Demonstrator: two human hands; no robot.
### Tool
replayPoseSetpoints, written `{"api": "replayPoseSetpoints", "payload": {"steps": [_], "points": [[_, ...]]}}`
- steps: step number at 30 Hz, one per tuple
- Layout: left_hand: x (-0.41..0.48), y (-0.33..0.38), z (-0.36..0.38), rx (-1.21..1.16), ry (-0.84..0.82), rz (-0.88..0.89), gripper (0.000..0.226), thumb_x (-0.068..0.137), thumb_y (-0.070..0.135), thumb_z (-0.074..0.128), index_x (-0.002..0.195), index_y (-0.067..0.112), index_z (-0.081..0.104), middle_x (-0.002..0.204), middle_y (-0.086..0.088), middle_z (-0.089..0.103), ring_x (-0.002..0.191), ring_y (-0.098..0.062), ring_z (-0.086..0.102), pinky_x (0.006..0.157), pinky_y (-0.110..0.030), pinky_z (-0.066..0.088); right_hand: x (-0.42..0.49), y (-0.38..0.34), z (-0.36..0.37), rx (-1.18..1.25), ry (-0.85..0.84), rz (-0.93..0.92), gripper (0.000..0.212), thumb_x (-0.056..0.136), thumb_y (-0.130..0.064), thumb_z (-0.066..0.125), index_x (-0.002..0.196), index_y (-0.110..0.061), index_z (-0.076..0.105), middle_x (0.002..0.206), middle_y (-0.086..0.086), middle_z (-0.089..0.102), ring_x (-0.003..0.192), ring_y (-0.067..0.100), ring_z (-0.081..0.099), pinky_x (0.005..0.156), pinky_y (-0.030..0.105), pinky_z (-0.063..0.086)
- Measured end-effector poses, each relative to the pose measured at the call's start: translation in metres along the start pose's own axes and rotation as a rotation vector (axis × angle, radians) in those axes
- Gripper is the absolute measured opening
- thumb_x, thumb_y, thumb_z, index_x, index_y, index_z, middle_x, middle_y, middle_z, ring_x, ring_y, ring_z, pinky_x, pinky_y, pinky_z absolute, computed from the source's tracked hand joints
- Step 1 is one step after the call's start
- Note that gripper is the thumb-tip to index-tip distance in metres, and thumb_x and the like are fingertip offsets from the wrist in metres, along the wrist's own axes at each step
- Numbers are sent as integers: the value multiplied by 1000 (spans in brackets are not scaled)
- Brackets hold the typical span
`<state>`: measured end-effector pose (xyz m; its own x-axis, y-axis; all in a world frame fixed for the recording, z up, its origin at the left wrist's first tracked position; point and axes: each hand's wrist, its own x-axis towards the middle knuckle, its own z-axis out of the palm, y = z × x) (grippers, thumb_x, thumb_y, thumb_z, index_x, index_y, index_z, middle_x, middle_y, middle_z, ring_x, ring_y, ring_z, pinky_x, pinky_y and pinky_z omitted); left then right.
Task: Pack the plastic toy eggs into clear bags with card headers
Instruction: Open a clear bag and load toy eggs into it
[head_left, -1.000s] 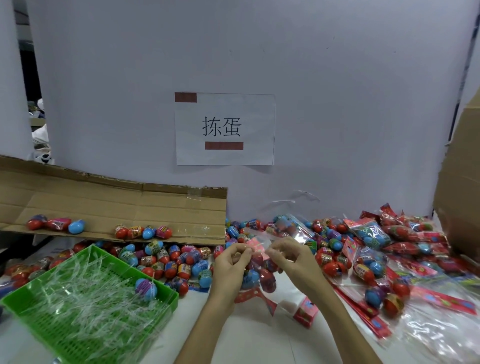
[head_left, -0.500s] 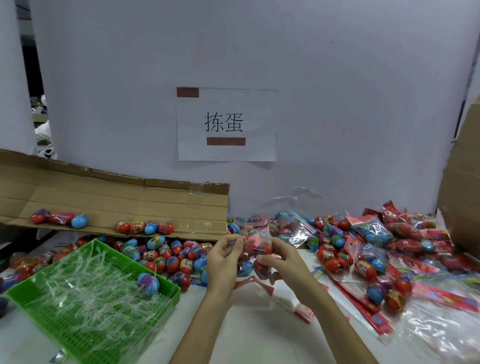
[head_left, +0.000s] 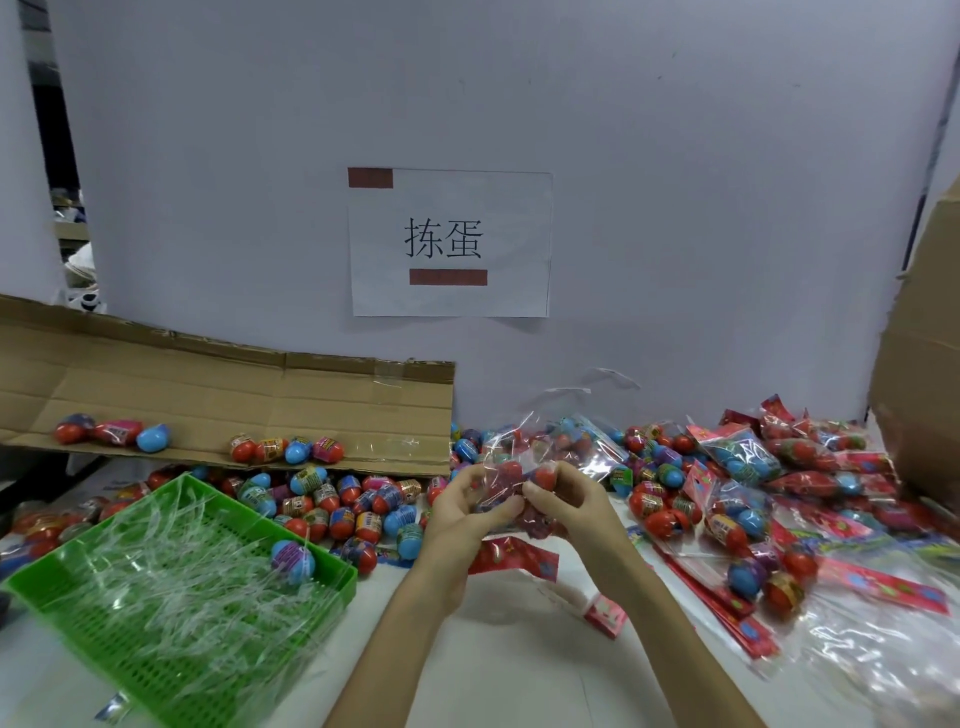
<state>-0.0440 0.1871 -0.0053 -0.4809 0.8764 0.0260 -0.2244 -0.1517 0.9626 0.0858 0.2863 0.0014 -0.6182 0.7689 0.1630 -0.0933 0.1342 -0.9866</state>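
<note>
- One clear bag (head_left: 511, 462) is held up over the table (head_left: 493, 670). The left hand (head_left: 457, 514) pinches its left side and the right hand (head_left: 576, 504) its right, fingertips almost meeting.
- At least two red eggs (head_left: 544, 475) show inside the bag; the full count cannot be told. One red card header (head_left: 511, 556) hangs below the hands.
- Seven stray eggs (head_left: 298, 451) lie on the cardboard flap (head_left: 208, 395), in groups of three and four.
- A single egg (head_left: 292, 561) sits in the green tray (head_left: 78, 566).
- One paper sign (head_left: 451, 244) reads "拣蛋".
- Loose eggs (head_left: 337, 506) are heaped left of the hands, filled bags (head_left: 743, 457) to the right.
</note>
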Motion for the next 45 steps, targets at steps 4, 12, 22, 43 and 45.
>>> {"api": "replayPoseSetpoints", "payload": {"steps": [4,12,22,43,45], "points": [[1,0,-3,-30,30,4,49,82,5,82,124,19,61,113,-11,76,99,-33,76,88,-47,62,-1,-1,-3,49,-60,-4,26,93,-26,70,113,-10,71,109,14,72,103,32,70,90,44,60],[1,-2,-2,127,-68,22,38,86,5,80,113,29,67,96,10,80,91,-5,75,70,-16,57,-2,-2,-4,18,-39,-21,21,80,-27,74,90,-10,66,85,5,67,86,21,66,78,34,57],[0,-7,1,253,-116,109,55,81,-4,80,122,28,64,102,-1,78,95,-20,76,79,-32,63,-5,-2,7,60,42,-25,10,69,-9,64,75,-14,59,77,11,58,73,26,58,58,33,54],[-2,-1,4,-70,247,131,18,76,46,77,87,32,81,89,-1,79,88,-17,77,74,-32,63,-2,-15,8,99,190,37,31,99,-9,58,85,-23,83,95,4,78,96,25,68,71,30,55],[-4,2,4,-103,222,142,20,74,45,77,91,36,82,94,0,80,91,-17,77,75,-32,63,-2,-13,7,88,195,38,30,99,-9,58,87,-21,83,95,5,78,96,26,68,70,29,55]]}}
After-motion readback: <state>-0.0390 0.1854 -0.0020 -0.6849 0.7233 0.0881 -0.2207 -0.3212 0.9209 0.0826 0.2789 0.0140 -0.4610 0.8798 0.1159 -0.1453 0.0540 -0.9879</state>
